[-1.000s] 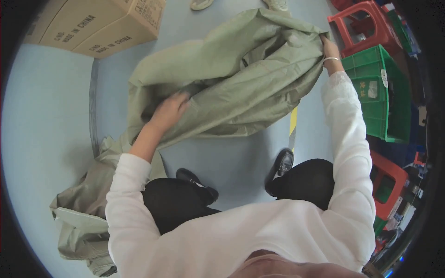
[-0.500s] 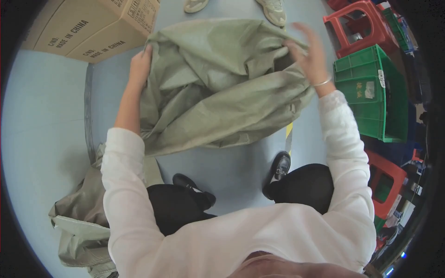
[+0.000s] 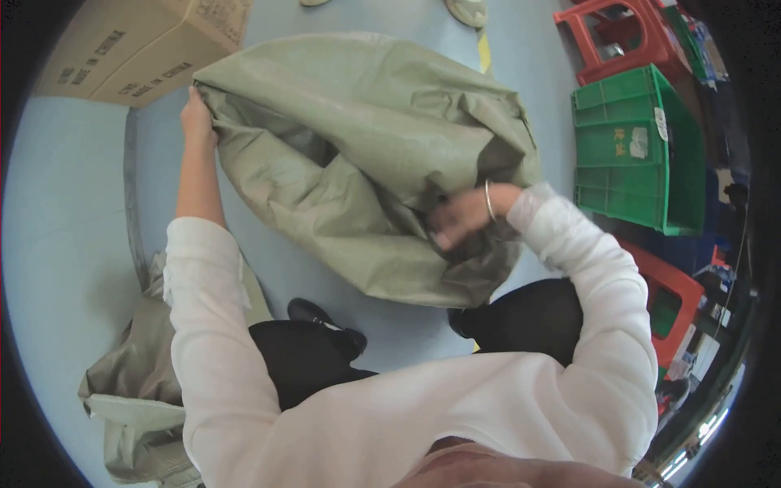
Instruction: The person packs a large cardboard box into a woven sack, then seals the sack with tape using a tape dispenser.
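We have the green sheet in loose folds before our knees, between the carton and the green crate. Our left hand grasps its far left corner, with the fingers closed on the cloth. Our right hand is blurred and is inside the dark opening of the folds; whether it pinches the cloth, we cannot tell. To do this well, we should hold the left corner firmly and a little raised, so the cloth has some tension. With the right hand, we should feel for one layer only, because a bunched grip would probably make new creases. The lower folds are near our right shoe, so careful footing helps.
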`<state>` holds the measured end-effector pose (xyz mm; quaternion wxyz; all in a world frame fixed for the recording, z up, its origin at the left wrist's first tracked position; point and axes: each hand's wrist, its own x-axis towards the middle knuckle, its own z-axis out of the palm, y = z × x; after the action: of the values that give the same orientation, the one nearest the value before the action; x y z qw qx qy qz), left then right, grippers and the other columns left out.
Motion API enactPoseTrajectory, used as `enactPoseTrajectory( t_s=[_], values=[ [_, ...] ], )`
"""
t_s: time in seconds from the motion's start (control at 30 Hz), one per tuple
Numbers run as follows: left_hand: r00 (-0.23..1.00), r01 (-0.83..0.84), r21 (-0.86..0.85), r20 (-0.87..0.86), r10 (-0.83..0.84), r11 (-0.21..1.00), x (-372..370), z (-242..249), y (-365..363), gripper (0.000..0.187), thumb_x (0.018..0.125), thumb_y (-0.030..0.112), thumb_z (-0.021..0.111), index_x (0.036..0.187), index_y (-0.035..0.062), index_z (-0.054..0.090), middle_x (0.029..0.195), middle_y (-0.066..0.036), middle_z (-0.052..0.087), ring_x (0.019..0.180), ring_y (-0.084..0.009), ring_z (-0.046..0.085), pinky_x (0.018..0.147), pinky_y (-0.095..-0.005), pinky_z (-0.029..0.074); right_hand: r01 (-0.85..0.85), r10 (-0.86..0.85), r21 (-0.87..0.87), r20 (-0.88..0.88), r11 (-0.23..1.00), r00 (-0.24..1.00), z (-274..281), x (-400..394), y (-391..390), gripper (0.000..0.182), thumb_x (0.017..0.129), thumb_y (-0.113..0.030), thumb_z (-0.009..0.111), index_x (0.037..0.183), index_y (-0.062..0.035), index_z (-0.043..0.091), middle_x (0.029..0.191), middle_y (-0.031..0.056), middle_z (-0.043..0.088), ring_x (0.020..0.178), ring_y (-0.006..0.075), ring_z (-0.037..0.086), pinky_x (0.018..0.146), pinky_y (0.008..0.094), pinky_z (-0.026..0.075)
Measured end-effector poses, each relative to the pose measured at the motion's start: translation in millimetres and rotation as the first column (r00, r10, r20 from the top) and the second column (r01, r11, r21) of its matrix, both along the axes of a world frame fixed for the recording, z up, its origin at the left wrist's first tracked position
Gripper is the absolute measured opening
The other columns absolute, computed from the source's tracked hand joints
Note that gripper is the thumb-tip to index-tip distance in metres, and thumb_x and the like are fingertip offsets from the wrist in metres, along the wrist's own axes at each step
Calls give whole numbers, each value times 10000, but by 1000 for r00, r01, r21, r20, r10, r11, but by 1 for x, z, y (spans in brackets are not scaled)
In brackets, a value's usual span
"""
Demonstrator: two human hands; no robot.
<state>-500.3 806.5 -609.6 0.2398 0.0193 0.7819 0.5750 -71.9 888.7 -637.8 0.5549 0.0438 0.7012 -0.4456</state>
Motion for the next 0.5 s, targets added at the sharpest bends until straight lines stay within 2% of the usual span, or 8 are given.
enactPoseTrajectory(
  t_s=[0.03,0.07,0.13,0.2,0.3,0.37,0.4,0.5],
  values=[
    [1000,25,0,6,-25,1000,5,-2,0,508,888,396,380,1081,-51,521,1044,-129,555,949,-232,533,795,-338,439,237,-191,128,-296,963,936,-1,-3,7,777,748,-602,517,1263,-34,392,1224,175,461,1099,311,461,941,405,351],
    [999,50,8,4,-50,999,7,0,4,499,891,394,372,1074,-41,532,1035,-124,560,941,-231,535,788,-337,437,483,-296,186,-590,855,752,-1,-7,19,687,758,-525,566,1241,-58,425,1187,165,491,1061,304,486,915,395,373],
    [991,126,19,-35,-126,992,12,9,8,521,874,426,405,1094,-27,537,1061,-121,559,961,-228,533,801,-335,433,678,-168,349,-802,647,573,2,-1,44,701,721,-417,647,1280,-100,366,1221,164,450,1111,290,438,936,387,345],
    [973,211,8,-93,-209,978,15,20,9,571,845,475,461,1130,-14,535,1105,-121,555,995,-225,527,826,-333,428,774,66,508,-849,378,525,0,13,71,859,659,-311,730,1354,-143,253,1300,170,368,1214,274,348,986,384,288],
    [929,352,-60,-101,-357,934,18,23,0,706,763,517,577,1255,39,410,1219,-123,480,1089,-234,488,890,-344,427,729,-90,683,-729,-40,678,-27,50,113,991,607,-416,753,1382,-169,187,1372,245,215,1275,361,244,1017,445,244],
    [905,426,82,-37,-425,901,8,5,-9,912,727,586,574,1351,79,142,1355,-145,272,1237,-246,299,1005,-339,277,733,-270,660,-745,-164,610,-42,73,139,1056,563,-637,644,1383,-168,172,1242,210,348,1160,370,374,923,472,328],
    [895,446,116,-21,-446,888,7,1,-15,971,718,603,573,1375,89,75,1389,-151,219,1275,-249,252,1034,-338,240,729,-317,656,-746,-198,586,-39,82,148,1080,552,-692,617,1383,-168,168,1210,201,381,1131,373,406,900,479,349],
    [878,474,-56,-42,-477,879,20,-1,-37,1050,705,668,528,1395,113,-37,1436,-197,64,1346,-227,97,1062,-395,144,745,-762,661,-433,95,482,0,109,158,1140,572,-784,513,1390,-87,129,1387,115,208,1274,278,237,1042,376,195]
  ],
)
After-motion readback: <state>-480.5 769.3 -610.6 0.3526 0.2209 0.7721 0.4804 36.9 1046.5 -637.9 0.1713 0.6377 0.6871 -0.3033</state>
